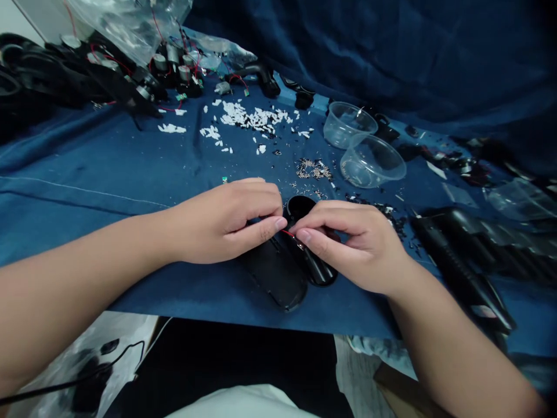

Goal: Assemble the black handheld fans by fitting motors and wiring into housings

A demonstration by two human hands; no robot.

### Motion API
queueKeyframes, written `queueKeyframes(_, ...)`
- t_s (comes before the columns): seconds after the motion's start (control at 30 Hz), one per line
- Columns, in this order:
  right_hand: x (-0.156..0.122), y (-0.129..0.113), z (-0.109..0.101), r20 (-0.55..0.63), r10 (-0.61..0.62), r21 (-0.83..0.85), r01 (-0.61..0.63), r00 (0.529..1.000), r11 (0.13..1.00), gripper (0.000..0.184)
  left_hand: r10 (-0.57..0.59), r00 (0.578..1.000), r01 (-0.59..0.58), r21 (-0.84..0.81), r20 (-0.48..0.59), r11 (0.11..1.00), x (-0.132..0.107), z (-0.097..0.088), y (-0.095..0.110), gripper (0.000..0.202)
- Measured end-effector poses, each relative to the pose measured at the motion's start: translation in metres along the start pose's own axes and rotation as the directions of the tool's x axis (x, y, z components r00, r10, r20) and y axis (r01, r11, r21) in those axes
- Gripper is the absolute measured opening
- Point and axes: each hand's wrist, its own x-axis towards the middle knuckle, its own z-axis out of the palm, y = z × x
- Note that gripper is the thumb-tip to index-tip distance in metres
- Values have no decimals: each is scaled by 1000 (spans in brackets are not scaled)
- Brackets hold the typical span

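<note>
Both hands meet over two black plastic shell halves on the blue cloth. My left hand (243,217) is closed in a pinch, its thumb and forefinger at one end of a short red wire (287,233). At the wire's other end, my right hand (348,235) pinches with thumb and forefinger; its fingertips cover whatever joins there. Under the left hand lies one shell half (278,276), partly covered. The other shell half (300,204), long and hollow, sits beneath the right hand with a shiny dark cylindrical part (319,266) inside it.
Ahead lie white plastic bits (255,116), a heap of small screws (313,169) and two clear tubs (373,161). Small motors with red wires (185,69) crowd the back left. Black casings (465,273) line the right side. The cloth-covered table's front edge (243,322) is near my lap.
</note>
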Motion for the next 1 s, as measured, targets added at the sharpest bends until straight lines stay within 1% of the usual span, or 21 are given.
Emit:
queueKeyframes(0.1,2,-1,-4,113,116,164,-134,987,977,20,46,999,-46,24,-5,999,0,1,-1,29)
queueKeyframes(0.2,3,-5,-7,197,253,276,-301,947,913,19,78,997,-77,37,-19,996,1,4,-1,30)
queueKeyframes(0.3,3,-7,-8,289,376,349,-463,880,815,20,108,993,-105,61,-40,993,2,7,0,28)
queueKeyframes(0.43,3,-7,-10,461,452,431,-638,763,638,25,146,987,-139,103,-68,985,3,12,0,28)
queueKeyframes(0.5,4,-7,-10,502,461,450,-676,732,584,25,163,983,-152,139,-78,979,2,12,-1,26)
queueKeyframes(0.53,4,-7,-11,503,463,453,-679,730,578,25,167,982,-151,167,-89,974,1,12,-1,24)
queueKeyframes(0.57,4,-7,-11,488,468,450,-672,736,588,24,173,979,-147,210,-111,966,0,12,1,20)
queueKeyframes(0.6,4,-7,-11,455,474,440,-654,753,616,23,196,968,-148,270,-159,951,-1,11,4,15)
queueKeyframes(0.63,4,-6,-11,401,477,418,-620,782,664,22,231,949,-148,343,-216,928,-2,11,9,12)
queueKeyframes(0.67,5,-5,-11,333,459,385,-563,824,732,19,285,920,-154,422,-269,894,-2,12,17,11)
queueKeyframes(0.7,5,-3,-11,263,409,336,-480,874,810,16,343,892,-165,494,-295,854,-3,15,28,12)
queueKeyframes(0.73,5,-1,-12,205,326,277,-374,923,885,13,387,874,-173,556,-294,813,-3,20,42,12)
queueKeyframes(0.77,5,3,-12,162,221,210,-252,962,945,10,415,874,-193,605,-251,773,-3,28,56,12)
queueKeyframes(0.8,5,6,-12,133,110,146,-129,985,981,9,387,903,-192,631,-186,752,-2,39,72,11)
queueKeyframes(0.83,4,10,-12,112,13,86,-23,994,996,10,317,939,-152,668,-131,729,-1,52,87,13)
queueKeyframes(0.87,3,14,-13,92,-60,31,57,994,998,10,205,977,-106,711,-54,695,0,66,101,20)
queueKeyframes(0.9,2,18,-13,71,-110,-19,112,991,994,10,96,995,-56,744,-12,665,1,79,112,31)
queueKeyframes(0.97,-1,22,-14,45,-168,-97,172,985,980,9,-23,999,-4,779,23,627,2,101,126,43)
queueKeyframes(1.0,-2,23,-15,44,-186,-125,190,982,974,9,-45,999,12,781,20,624,2,107,129,46)
